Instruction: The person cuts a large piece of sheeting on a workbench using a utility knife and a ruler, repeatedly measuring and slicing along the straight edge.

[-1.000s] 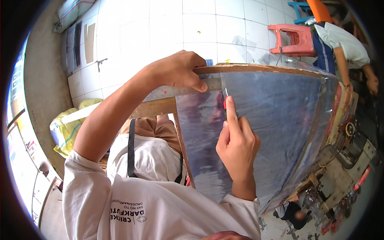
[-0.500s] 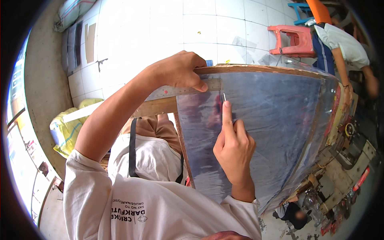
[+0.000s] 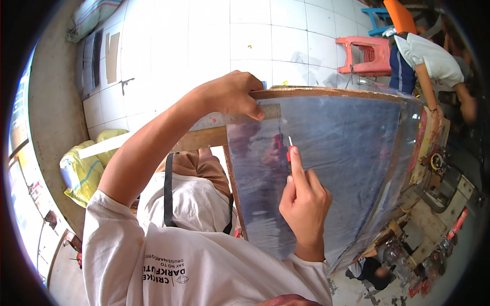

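Note:
My right hand [image 3: 306, 204] is closed round a red cutter knife [image 3: 289, 154], its index finger stretched along the handle and the narrow blade pointing away from me. The blade tip is over the shiny bluish plastic sheet [image 3: 337, 153] covering the table; whether it touches cannot be told. My left hand [image 3: 236, 97] clamps a metal ruler [image 3: 273, 111] at the table's far edge, thumb on top and fingers curled over the wooden rim. The ruler lies across the sheet's far left corner and runs left under my forearm.
The table's wooden rim [image 3: 326, 93] forms the far edge. Beyond are white floor tiles [image 3: 219, 41] and a red plastic stool [image 3: 365, 56]. Another person [image 3: 431, 61] leans over a sewing machine [image 3: 436, 188] at right. A yellow sack [image 3: 81, 173] stands at left.
My right hand has drawn back toward me and slightly right, taking the cutter knife away from the ruler; its red handle now shows. My left hand still holds the ruler.

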Motion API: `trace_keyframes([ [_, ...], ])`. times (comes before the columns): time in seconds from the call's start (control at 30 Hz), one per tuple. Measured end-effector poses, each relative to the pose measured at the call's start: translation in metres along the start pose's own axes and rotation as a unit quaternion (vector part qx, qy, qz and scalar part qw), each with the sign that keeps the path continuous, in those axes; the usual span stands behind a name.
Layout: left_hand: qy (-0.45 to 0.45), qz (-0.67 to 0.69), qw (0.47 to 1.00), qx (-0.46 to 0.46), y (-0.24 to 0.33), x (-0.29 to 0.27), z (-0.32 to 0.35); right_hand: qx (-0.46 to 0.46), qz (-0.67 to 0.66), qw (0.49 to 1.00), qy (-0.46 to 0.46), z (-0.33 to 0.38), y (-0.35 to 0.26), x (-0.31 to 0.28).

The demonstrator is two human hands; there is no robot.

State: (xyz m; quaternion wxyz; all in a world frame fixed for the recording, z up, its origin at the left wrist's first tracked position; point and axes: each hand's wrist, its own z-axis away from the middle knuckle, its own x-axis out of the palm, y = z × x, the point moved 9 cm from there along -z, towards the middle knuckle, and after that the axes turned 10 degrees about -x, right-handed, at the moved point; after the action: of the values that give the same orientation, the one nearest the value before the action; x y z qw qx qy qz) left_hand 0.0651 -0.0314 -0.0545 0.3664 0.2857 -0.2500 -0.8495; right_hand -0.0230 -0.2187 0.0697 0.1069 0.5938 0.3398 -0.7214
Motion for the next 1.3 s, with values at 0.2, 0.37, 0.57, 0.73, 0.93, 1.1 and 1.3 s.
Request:
trace_keyframes([
  [0.2, -0.002, -0.018, 1.000, 0.008, 0.004, 0.000, 0.002, -0.010, 0.014, 1.000, 0.015, -0.021, 0.003, 0.005],
  [0.37, 0.005, -0.014, 1.000, 0.011, 0.006, -0.002, 0.004, -0.012, 0.013, 1.000, 0.022, -0.027, 0.003, 0.008],
  [0.57, -0.007, -0.017, 1.000, 0.001, 0.005, -0.001, 0.002, -0.009, 0.031, 0.999, 0.016, -0.029, -0.001, 0.010],
  [0.73, 0.001, -0.013, 1.000, 0.017, 0.003, 0.000, -0.001, -0.014, 0.025, 0.999, 0.016, -0.032, 0.000, 0.013],
  [0.93, 0.002, -0.017, 1.000, -0.002, 0.005, 0.000, 0.001, -0.020, 0.029, 0.999, 0.000, -0.019, 0.000, 0.015],
  [1.1, -0.001, -0.034, 0.999, -0.006, 0.006, 0.001, 0.003, 0.018, 0.030, 0.998, -0.044, 0.003, -0.004, 0.011],
  [1.3, -0.011, -0.068, 0.998, -0.013, -0.002, -0.001, 0.003, 0.010, 0.022, 0.999, -0.022, 0.005, -0.014, 0.005],
])
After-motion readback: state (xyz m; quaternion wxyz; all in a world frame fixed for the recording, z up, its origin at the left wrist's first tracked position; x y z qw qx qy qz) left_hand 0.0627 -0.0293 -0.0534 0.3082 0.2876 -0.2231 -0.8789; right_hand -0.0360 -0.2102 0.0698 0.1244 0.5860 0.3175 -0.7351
